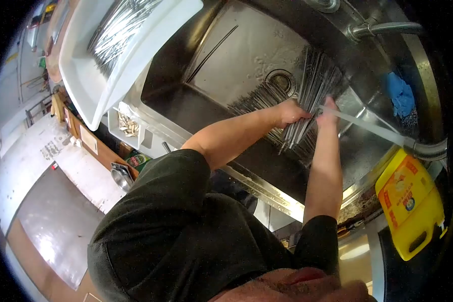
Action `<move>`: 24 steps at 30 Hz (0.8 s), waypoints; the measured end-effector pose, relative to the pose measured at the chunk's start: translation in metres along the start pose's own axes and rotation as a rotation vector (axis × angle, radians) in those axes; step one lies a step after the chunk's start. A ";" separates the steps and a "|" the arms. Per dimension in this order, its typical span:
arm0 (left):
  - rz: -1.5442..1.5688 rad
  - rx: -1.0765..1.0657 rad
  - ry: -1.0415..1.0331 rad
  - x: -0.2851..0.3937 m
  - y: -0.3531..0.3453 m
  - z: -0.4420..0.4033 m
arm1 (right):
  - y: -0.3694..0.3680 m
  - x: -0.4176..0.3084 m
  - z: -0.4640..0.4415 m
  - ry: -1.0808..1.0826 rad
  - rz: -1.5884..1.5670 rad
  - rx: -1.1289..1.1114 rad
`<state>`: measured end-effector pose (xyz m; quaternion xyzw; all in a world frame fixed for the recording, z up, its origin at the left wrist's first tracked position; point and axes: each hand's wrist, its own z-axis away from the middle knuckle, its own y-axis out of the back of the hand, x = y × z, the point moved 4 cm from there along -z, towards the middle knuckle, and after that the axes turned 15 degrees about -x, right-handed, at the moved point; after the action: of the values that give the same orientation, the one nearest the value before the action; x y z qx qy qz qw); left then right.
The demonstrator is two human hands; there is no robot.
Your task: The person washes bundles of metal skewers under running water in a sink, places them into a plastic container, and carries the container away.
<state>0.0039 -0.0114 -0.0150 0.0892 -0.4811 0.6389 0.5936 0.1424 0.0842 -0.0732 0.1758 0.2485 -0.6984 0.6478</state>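
My left hand (290, 111) is wrapped round a bundle of thin metal skewers (311, 80) over the sink (221, 45). On the bundle's other side, my right hand (328, 113) grips it too, its fingers partly hidden by water. A stream of water (365, 125) runs from the tap (430, 150) onto the skewers beside my right hand. More loose skewers (256, 98) lie in the sink under and around my hands, close to the drain (281, 82). A few dark skewers (211, 54) lie apart on the sink bottom.
A white tub (80, 75) holding many shiny skewers (121, 38) stands at the sink's left edge. Below it is a small white container (141, 136) of pale pieces. A blue cloth (401, 95) and a yellow jug (410, 201) are on the right. A metal pipe (387, 28) crosses the upper right.
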 end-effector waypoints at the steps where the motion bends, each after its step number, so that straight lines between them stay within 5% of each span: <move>1: -0.288 -0.090 -0.057 0.014 -0.001 0.005 | 0.000 -0.003 0.003 0.007 -0.051 0.017; 3: -0.877 -0.161 -0.243 0.044 -0.005 0.020 | 0.001 -0.010 0.012 0.009 0.003 0.106; 5: 0.104 0.055 0.331 0.027 -0.009 0.019 | -0.008 -0.009 0.007 -0.040 -0.001 0.038; 7: -0.408 -0.069 0.210 0.005 -0.003 -0.002 | -0.052 -0.031 0.057 -0.089 0.076 -0.013; 8: -0.581 -0.111 0.161 -0.004 -0.003 -0.012 | -0.058 -0.039 0.062 -0.142 0.364 0.068; 10: -0.944 -0.192 -0.275 0.013 -0.009 0.000 | -0.043 -0.030 0.043 -0.138 0.279 -0.071; 16: 0.057 0.022 0.307 0.037 -0.005 0.016 | -0.007 -0.011 0.015 -0.120 -0.244 -0.263; 19: 0.151 -0.023 0.286 0.024 -0.009 0.004 | -0.028 -0.013 0.020 -0.158 0.095 -0.170; 22: -0.214 -0.016 0.109 0.036 -0.006 0.024 | -0.022 -0.013 0.026 -0.091 0.103 -0.267; 24: -0.674 -0.003 -0.213 0.004 0.004 0.009 | 0.003 0.003 0.002 -0.064 -0.017 -0.241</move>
<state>-0.0050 -0.0143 -0.0096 0.3083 -0.4846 0.3935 0.7178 0.1449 0.0805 -0.0738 0.0723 0.3113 -0.6742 0.6658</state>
